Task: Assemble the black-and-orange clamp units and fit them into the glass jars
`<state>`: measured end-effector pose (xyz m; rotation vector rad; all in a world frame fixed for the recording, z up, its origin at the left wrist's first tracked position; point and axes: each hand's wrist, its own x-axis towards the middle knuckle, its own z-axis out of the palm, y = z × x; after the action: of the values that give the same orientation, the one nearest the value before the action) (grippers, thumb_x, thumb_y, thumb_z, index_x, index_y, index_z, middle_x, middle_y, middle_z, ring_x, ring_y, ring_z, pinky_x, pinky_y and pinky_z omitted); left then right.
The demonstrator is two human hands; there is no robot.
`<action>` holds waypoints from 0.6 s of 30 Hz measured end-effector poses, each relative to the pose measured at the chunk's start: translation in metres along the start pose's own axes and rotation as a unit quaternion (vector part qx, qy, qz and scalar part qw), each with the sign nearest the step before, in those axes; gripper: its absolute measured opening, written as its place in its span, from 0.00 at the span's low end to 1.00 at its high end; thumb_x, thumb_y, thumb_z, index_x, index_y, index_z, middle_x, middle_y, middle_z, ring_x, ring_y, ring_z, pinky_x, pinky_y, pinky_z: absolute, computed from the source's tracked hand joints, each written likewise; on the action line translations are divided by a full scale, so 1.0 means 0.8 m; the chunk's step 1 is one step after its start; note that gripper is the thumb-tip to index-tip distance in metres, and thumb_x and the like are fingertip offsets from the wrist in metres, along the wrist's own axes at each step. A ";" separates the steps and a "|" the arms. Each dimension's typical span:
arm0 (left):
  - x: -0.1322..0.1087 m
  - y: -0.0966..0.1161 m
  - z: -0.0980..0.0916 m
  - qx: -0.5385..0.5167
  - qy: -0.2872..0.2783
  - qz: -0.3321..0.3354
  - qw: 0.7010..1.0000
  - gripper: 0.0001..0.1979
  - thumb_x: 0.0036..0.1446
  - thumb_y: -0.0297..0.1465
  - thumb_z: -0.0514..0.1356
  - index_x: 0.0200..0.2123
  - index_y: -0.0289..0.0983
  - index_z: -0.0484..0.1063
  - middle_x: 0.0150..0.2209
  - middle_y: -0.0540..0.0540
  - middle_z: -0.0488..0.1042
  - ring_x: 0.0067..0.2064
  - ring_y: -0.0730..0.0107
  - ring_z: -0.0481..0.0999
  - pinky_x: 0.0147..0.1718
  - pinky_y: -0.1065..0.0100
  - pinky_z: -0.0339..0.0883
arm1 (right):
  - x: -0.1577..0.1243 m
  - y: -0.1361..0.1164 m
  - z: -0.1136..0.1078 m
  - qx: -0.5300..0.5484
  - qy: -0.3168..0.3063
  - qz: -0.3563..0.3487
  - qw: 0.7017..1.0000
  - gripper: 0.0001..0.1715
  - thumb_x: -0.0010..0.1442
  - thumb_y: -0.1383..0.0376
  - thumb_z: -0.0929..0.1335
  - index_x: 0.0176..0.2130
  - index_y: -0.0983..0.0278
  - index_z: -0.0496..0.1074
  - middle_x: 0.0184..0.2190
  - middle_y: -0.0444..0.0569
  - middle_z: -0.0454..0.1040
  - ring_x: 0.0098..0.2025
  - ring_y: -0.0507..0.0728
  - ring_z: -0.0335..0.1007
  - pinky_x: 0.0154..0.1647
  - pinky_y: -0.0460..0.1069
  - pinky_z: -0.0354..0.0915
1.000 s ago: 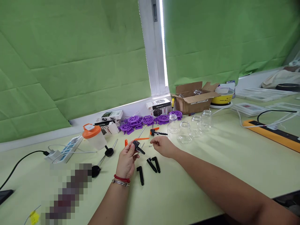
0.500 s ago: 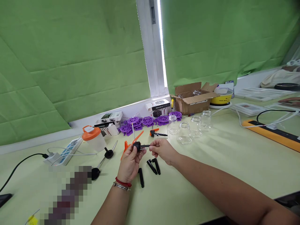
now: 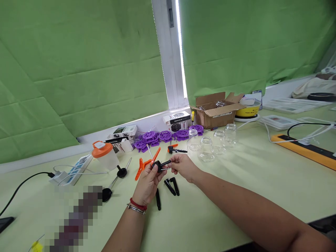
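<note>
Over the middle of the table, my left hand [image 3: 147, 182] is closed around a black round cap [image 3: 158, 166] with a slim black stem [image 3: 165, 163] pointing right. A thin metal rod sticks out below that stem, and a pale rod extends from the cap's far side. The fingers of my right hand [image 3: 183, 168] pinch at the stem's end; their tips hide exactly what they grip. Just below the hands lie several short black handles [image 3: 170, 187]. Orange forked pieces [image 3: 143, 166] rest behind my left hand, and a black-and-orange part [image 3: 176, 150] lies beyond my right.
Clear jars [image 3: 206, 150] and purple wheel-like parts [image 3: 165, 135] stand farther back, near a cardboard box [image 3: 216, 111]. Left are an orange-lidded container [image 3: 105, 155], black caps on rods [image 3: 122, 172] and a power strip [image 3: 78, 169]. A yellow-orange bar [image 3: 304, 149] lies right.
The black cap has shifted slightly right, and its stem now tilts up towards the right. Both hands moved a little with it. Another person's hand at the right edge has left view.
</note>
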<state>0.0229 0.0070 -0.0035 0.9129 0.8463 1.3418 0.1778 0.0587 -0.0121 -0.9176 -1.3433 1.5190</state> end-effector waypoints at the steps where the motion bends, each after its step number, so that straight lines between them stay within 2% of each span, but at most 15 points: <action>1: 0.001 0.000 -0.001 -0.003 0.011 0.004 1.000 0.11 0.54 0.34 0.62 0.38 0.35 0.70 0.41 0.43 0.75 0.47 0.64 0.76 0.49 0.61 0.69 | -0.001 0.000 0.000 -0.003 0.000 0.003 1.000 0.07 0.47 0.67 0.71 0.25 0.67 0.68 0.16 0.40 0.68 0.19 0.46 0.61 0.19 0.42 0.58; 4: 0.004 0.000 -0.004 -0.014 0.057 0.015 0.998 0.10 0.53 0.33 0.63 0.37 0.35 0.69 0.38 0.44 0.76 0.44 0.67 0.77 0.50 0.62 0.68 | -0.004 -0.003 0.002 0.000 -0.002 0.022 1.000 0.08 0.46 0.66 0.72 0.26 0.67 0.68 0.16 0.39 0.66 0.18 0.46 0.61 0.18 0.42 0.58; 7: 0.006 0.001 -0.007 -0.024 0.088 0.020 0.996 0.09 0.54 0.33 0.62 0.36 0.35 0.69 0.36 0.44 0.76 0.42 0.68 0.77 0.49 0.62 0.68 | -0.006 -0.005 0.003 0.010 -0.012 0.031 0.999 0.09 0.47 0.65 0.72 0.26 0.67 0.69 0.19 0.41 0.68 0.18 0.46 0.62 0.17 0.42 0.59; 9: 0.007 0.001 -0.009 -0.023 0.095 0.017 0.995 0.10 0.54 0.35 0.62 0.36 0.35 0.69 0.35 0.44 0.76 0.39 0.68 0.77 0.47 0.62 0.69 | -0.007 -0.006 0.003 0.014 -0.019 0.031 0.999 0.09 0.48 0.64 0.72 0.26 0.67 0.69 0.19 0.42 0.69 0.18 0.46 0.61 0.16 0.42 0.58; 11: 0.007 0.001 -0.010 -0.014 0.097 0.019 0.995 0.12 0.53 0.37 0.62 0.36 0.34 0.69 0.35 0.43 0.75 0.36 0.69 0.77 0.40 0.65 0.71 | -0.007 -0.006 0.003 0.021 -0.023 0.033 0.999 0.10 0.48 0.64 0.72 0.26 0.68 0.70 0.19 0.42 0.69 0.17 0.45 0.61 0.16 0.42 0.59; 14: 0.006 0.000 -0.011 -0.003 0.099 0.037 0.994 0.16 0.52 0.40 0.62 0.37 0.33 0.69 0.35 0.42 0.75 0.31 0.72 0.75 0.29 0.70 0.67 | -0.008 -0.006 0.002 0.043 -0.031 0.051 0.997 0.09 0.46 0.66 0.73 0.28 0.69 0.71 0.19 0.42 0.69 0.19 0.46 0.63 0.18 0.42 0.62; 18: 0.004 0.001 -0.009 0.009 0.109 0.039 0.993 0.18 0.50 0.42 0.63 0.37 0.34 0.69 0.34 0.43 0.75 0.29 0.75 0.72 0.29 0.71 0.64 | -0.010 -0.007 0.003 0.063 -0.043 0.078 0.994 0.10 0.45 0.70 0.73 0.31 0.69 0.72 0.21 0.44 0.72 0.20 0.47 0.66 0.19 0.43 0.63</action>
<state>0.0163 0.0103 -0.0058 0.8313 0.9985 1.5237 0.1788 0.0504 -0.0067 -0.9030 -1.2428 1.7609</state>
